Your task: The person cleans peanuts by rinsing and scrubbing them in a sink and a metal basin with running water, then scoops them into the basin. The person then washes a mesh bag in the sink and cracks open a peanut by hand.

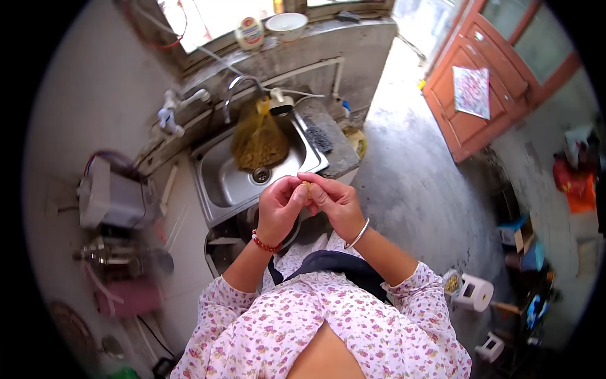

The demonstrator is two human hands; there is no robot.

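Observation:
My left hand (280, 205) and my right hand (336, 205) meet in front of my body, near the right front corner of the sink (218, 183). Between their thumbs and fingertips they pinch a small yellowish piece (307, 184), mostly covered by the fingers. A red bead bracelet (265, 245) is on my left wrist, a silver bangle (360, 234) on my right. Beyond the hands, a yellowish plastic bag (260, 142) full of small lumps sits in the sink under the curved faucet (233, 88).
A bowl (287, 25) and a white bottle (250, 33) stand on the window ledge. A white stool (475, 292) and a container of small pieces (452, 282) are at the lower right. An orange-red door (480, 95) is at the upper right.

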